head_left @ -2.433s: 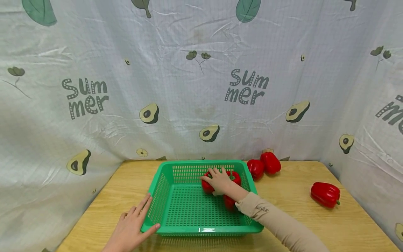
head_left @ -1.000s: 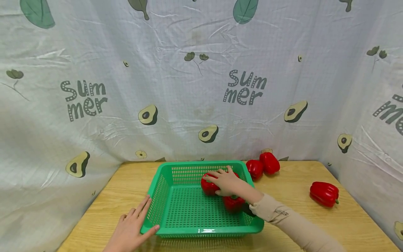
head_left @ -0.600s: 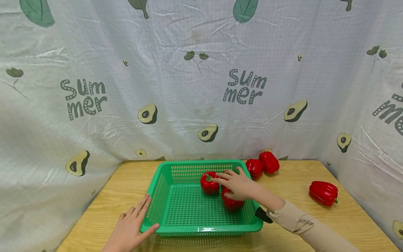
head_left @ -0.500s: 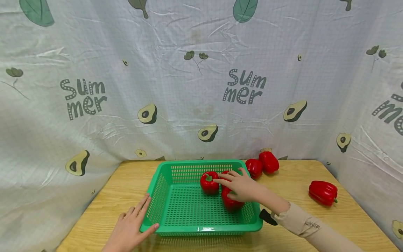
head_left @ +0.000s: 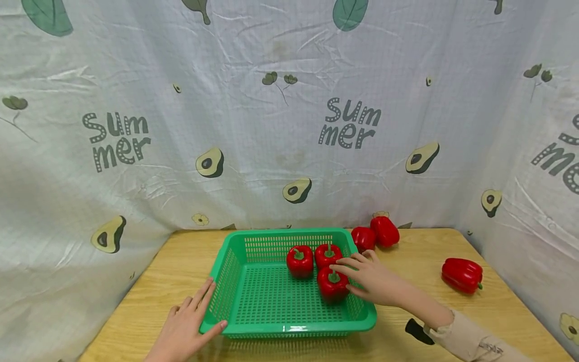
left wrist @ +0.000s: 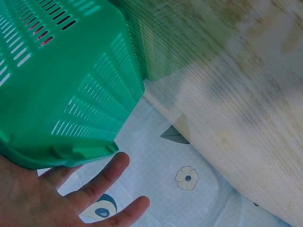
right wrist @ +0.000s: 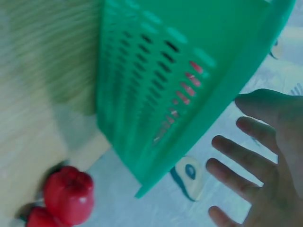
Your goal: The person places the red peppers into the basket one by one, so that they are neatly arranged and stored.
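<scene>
The left hand lies flat, palm down, against the near left corner of the basket, fingers straight and spread, the thumb touching the basket's front rim. The left wrist view shows the same hand with its fingers relaxed and slightly apart beside that corner, gripping nothing. The right hand hovers over the basket's right wall, palm down, fingers loosely extended toward its inside and holding nothing. Its forearm stretches back toward the near right of the basket, with a beige sleeve covering it from the wrist. In the right wrist view the hand shows its fingers spread and empty.
</scene>
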Action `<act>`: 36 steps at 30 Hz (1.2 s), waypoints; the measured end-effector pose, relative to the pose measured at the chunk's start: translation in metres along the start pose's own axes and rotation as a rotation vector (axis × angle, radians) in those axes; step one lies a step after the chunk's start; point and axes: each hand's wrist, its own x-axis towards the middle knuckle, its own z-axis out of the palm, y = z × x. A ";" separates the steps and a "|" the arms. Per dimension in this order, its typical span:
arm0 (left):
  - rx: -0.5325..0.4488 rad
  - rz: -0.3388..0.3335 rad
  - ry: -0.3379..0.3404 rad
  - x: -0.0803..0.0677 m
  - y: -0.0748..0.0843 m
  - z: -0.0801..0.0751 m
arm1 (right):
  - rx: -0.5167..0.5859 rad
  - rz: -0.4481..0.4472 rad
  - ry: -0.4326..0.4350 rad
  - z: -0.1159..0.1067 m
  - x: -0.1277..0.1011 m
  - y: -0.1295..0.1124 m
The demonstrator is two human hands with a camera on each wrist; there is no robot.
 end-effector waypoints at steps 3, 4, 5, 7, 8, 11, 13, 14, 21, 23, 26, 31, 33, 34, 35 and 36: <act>-0.001 -0.002 -0.002 0.000 -0.001 0.000 | -0.003 -0.007 0.098 0.005 -0.012 0.005; -0.001 -0.002 -0.002 -0.001 -0.001 0.000 | 0.002 -0.007 0.127 0.007 -0.016 0.007; -0.002 -0.001 -0.001 -0.001 -0.001 0.001 | 0.007 -0.001 0.152 0.009 -0.020 0.008; -0.005 -0.002 -0.002 0.000 -0.001 0.001 | 0.014 0.012 0.188 0.012 -0.028 0.012; -0.007 -0.002 -0.007 0.000 -0.001 0.001 | 0.011 0.023 0.199 0.013 -0.032 0.014; -0.014 -0.006 -0.030 -0.001 -0.001 0.000 | 0.010 0.063 0.238 0.018 -0.044 0.021; -0.014 -0.007 -0.034 -0.001 -0.001 0.000 | -0.003 0.089 0.272 0.022 -0.053 0.027; -0.015 -0.007 -0.031 -0.001 -0.001 0.000 | -0.015 0.102 0.287 0.024 -0.058 0.030; -0.013 -0.007 -0.016 0.000 -0.001 0.000 | -0.062 0.204 0.294 0.028 -0.091 0.050; -0.013 -0.006 -0.011 0.000 -0.001 -0.001 | -0.090 0.236 0.282 0.026 -0.100 0.054; -0.012 0.001 0.012 0.001 -0.001 0.000 | -0.121 0.265 0.286 0.022 -0.110 0.062; -0.010 0.004 0.021 0.001 -0.001 0.000 | -0.149 0.274 0.316 0.021 -0.127 0.073; -0.013 -0.004 -0.003 0.000 -0.001 0.000 | -0.164 0.281 0.322 0.023 -0.135 0.075; -0.014 -0.008 -0.012 0.000 -0.001 0.000 | -0.168 0.285 0.325 0.024 -0.139 0.077; -0.016 -0.010 -0.019 0.000 -0.001 0.000 | -0.174 0.291 0.332 0.024 -0.143 0.078; -0.017 -0.012 -0.022 0.000 -0.001 0.000 | -0.179 0.298 0.338 0.025 -0.146 0.080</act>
